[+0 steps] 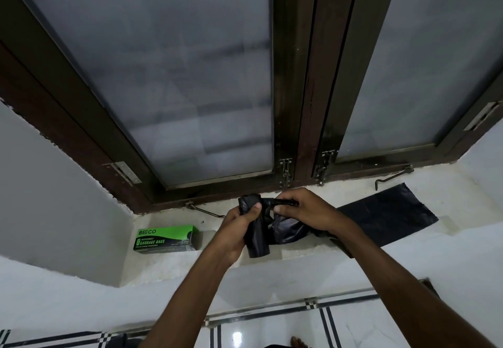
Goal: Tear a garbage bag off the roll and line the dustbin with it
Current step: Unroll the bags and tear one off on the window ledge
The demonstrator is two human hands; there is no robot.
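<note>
My left hand [239, 225] grips a black roll of garbage bags [255, 239], held upright over the window sill. Beside it, my right hand [302, 209] pinches the loose black plastic at the top of the roll. An unrolled black bag [386, 214] trails from under my right wrist and lies flat on the sill to the right. A green and black garbage bag box [166, 239] lies on the sill to the left of my hands. No dustbin is in view.
The white stone window sill [299, 255] runs below a dark-framed window with frosted glass [190, 75]. Metal window stays [392, 177] lie on the sill. Tiled floor [272, 328] with black stripes shows below, with a bare foot [298, 342] at the bottom edge.
</note>
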